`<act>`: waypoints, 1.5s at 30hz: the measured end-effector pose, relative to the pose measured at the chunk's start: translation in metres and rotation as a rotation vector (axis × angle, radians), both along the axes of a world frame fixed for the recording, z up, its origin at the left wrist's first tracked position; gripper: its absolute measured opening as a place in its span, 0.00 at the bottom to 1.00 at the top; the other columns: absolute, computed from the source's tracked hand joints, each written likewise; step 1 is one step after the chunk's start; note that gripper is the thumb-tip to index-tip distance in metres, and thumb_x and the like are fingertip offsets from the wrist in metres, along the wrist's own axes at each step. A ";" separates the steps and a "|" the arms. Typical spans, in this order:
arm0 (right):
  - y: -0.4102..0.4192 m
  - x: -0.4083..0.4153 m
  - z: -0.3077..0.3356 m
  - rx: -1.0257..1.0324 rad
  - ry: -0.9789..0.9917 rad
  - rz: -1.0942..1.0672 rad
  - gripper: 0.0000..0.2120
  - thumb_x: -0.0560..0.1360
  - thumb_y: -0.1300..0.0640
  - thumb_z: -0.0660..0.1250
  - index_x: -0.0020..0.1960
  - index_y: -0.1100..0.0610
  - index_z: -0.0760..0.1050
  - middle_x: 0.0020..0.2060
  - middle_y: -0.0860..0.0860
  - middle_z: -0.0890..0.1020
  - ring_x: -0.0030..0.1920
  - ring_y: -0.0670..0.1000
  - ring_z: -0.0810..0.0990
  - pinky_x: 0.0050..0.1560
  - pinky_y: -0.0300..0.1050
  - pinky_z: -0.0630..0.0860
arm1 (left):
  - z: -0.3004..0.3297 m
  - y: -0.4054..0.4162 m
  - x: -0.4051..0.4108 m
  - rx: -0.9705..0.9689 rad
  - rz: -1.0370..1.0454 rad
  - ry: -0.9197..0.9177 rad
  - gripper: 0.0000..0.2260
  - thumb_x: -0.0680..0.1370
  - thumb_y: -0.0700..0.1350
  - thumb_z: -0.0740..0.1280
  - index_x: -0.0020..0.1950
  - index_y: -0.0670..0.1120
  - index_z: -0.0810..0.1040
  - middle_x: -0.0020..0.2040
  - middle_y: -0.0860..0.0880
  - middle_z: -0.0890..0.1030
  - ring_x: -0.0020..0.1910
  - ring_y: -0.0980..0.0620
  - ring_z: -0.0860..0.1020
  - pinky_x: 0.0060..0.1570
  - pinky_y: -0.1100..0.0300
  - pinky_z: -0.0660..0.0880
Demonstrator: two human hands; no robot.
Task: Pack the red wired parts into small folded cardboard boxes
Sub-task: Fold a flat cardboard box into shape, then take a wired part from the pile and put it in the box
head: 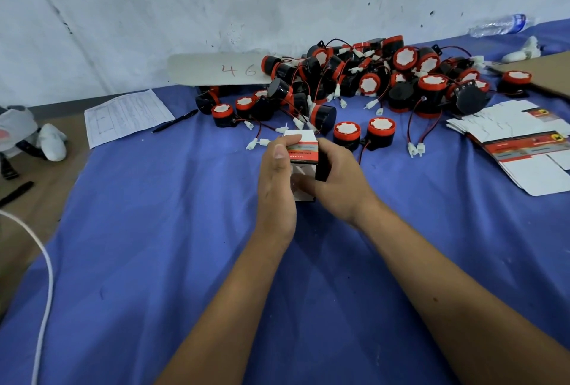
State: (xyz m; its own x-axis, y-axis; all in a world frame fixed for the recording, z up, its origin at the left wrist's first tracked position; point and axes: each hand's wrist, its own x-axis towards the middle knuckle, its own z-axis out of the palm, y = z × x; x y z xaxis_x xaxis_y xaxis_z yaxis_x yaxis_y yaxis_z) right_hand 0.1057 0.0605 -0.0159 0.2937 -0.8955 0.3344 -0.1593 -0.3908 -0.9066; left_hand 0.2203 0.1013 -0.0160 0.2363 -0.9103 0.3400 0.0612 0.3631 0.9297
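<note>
A small white cardboard box (303, 150) with a red and grey label stands upright between my two hands above the blue cloth. My left hand (277, 187) grips its left side, thumb over the top edge. My right hand (336, 181) holds its right side and lower front, fingers curled round it. Whatever is inside the box is hidden. Behind it lies a heap of red and black wired parts (370, 82) with white plugs; two of them (364, 134) stand just beyond the box. A stack of flat unfolded boxes (521, 144) lies at the right.
A blue cloth (154, 230) covers the table. A printed sheet (126, 116) and a black pen (175, 120) lie at the left. A card marked 46 (222, 69) leans on the wall. White gloves (54, 140), a water bottle (499, 25) and a white cord (46, 276) are at the edges.
</note>
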 end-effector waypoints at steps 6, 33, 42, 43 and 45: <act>0.002 -0.007 0.006 0.171 -0.072 0.242 0.25 0.70 0.66 0.79 0.65 0.58 0.77 0.55 0.53 0.86 0.57 0.53 0.84 0.62 0.58 0.79 | -0.002 -0.002 0.003 0.039 0.086 0.026 0.24 0.82 0.57 0.51 0.64 0.48 0.79 0.60 0.48 0.83 0.59 0.54 0.81 0.59 0.58 0.78; -0.061 -0.034 0.005 -0.106 0.795 -0.577 0.26 0.79 0.46 0.68 0.74 0.53 0.69 0.65 0.59 0.72 0.68 0.63 0.67 0.59 0.57 0.74 | -0.015 -0.015 0.029 0.260 0.440 -0.460 0.11 0.79 0.39 0.61 0.59 0.49 0.71 0.53 0.53 0.79 0.55 0.48 0.77 0.48 0.50 0.77; -0.064 -0.037 0.010 -0.156 0.825 -0.294 0.26 0.72 0.45 0.76 0.65 0.47 0.69 0.49 0.56 0.81 0.49 0.60 0.79 0.41 0.52 0.78 | -0.013 -0.015 0.035 0.250 0.461 -0.434 0.04 0.82 0.44 0.60 0.51 0.47 0.73 0.51 0.50 0.82 0.55 0.47 0.79 0.41 0.52 0.75; -0.058 -0.038 0.014 -0.167 0.726 -0.274 0.23 0.72 0.49 0.77 0.63 0.48 0.70 0.47 0.54 0.82 0.46 0.58 0.81 0.40 0.53 0.79 | -0.012 -0.015 0.035 0.254 0.452 -0.425 0.04 0.82 0.44 0.59 0.52 0.47 0.74 0.52 0.51 0.82 0.54 0.49 0.80 0.39 0.56 0.74; -0.045 -0.042 0.026 -0.115 0.429 -0.188 0.20 0.74 0.57 0.76 0.61 0.50 0.70 0.46 0.50 0.83 0.46 0.53 0.82 0.45 0.54 0.82 | -0.014 -0.015 0.037 0.261 0.444 -0.430 0.05 0.82 0.43 0.59 0.54 0.47 0.75 0.52 0.53 0.82 0.53 0.52 0.80 0.37 0.62 0.72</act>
State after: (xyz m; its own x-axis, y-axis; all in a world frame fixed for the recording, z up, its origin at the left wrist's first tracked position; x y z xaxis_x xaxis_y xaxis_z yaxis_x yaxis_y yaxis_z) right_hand 0.0642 0.0156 0.0101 0.2638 -0.9105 0.3184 -0.5868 -0.4134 -0.6962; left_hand 0.2575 0.0865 -0.0297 0.5001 -0.8228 0.2699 -0.4379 0.0286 0.8986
